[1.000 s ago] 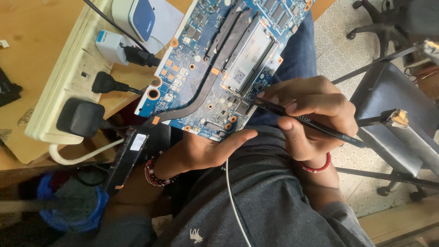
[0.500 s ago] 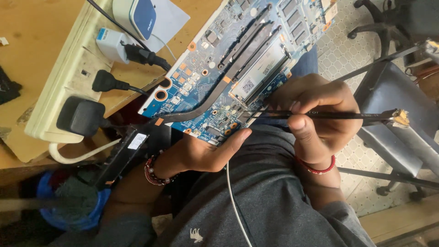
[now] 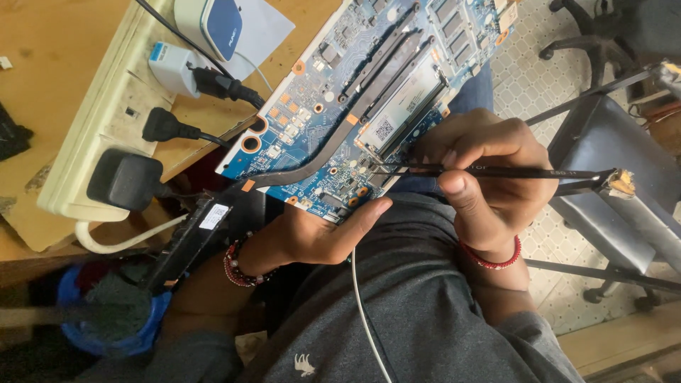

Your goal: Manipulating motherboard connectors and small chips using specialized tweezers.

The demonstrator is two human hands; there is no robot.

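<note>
A blue laptop circuit board (image 3: pixel 333 106) with dark heat pipes and a silver card lies tilted over my lap. My left hand (image 3: pixel 319 230) supports its near edge from below, thumb pressed against the rim. My right hand (image 3: pixel 489 177) pinches black tweezers (image 3: pixel 511 171), held nearly level, their tips touching small parts near the board's lower right edge.
A cream power strip (image 3: pixel 106 120) with black plugs and a white adapter lies on the wooden desk at left. A white-and-blue box (image 3: pixel 213 25) sits above it. A blue container (image 3: pixel 106 319) stands low at left. A black stool (image 3: pixel 617 177) and office chair are at right.
The board has shifted a little up and right. My right hand swung the tweezers from a downward slant to nearly level, and the tips moved left onto the board.
</note>
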